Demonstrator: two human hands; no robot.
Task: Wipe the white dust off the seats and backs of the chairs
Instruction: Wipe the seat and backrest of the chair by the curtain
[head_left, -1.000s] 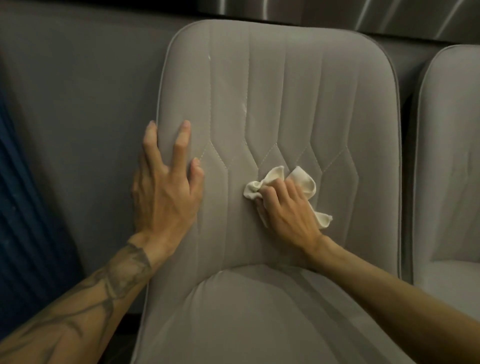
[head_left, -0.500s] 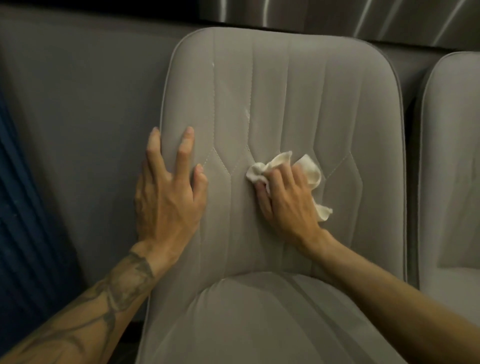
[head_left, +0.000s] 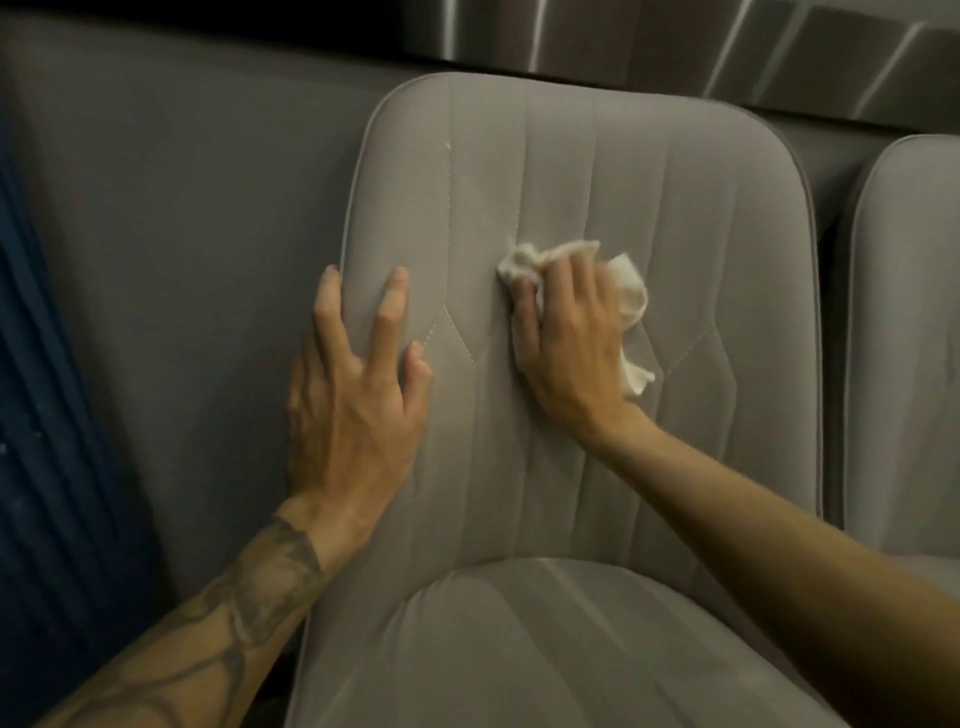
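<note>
On the middle of the grey chair back, we press a crumpled white cloth with our right hand, its fingers curled and clamped on the cloth. Our left hand rests flat on the back's left edge, fingers straight and spread apart. A small white streak shows higher up, and a second chair stands just beside on the right.

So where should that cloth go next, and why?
Probably up and to the left. The right hand presses the white cloth against the middle of the chair back, while a small white fleck shows on a seam higher up, nearer the left edge. The left hand rests flat on that edge, apparently steadying the chair.
</note>
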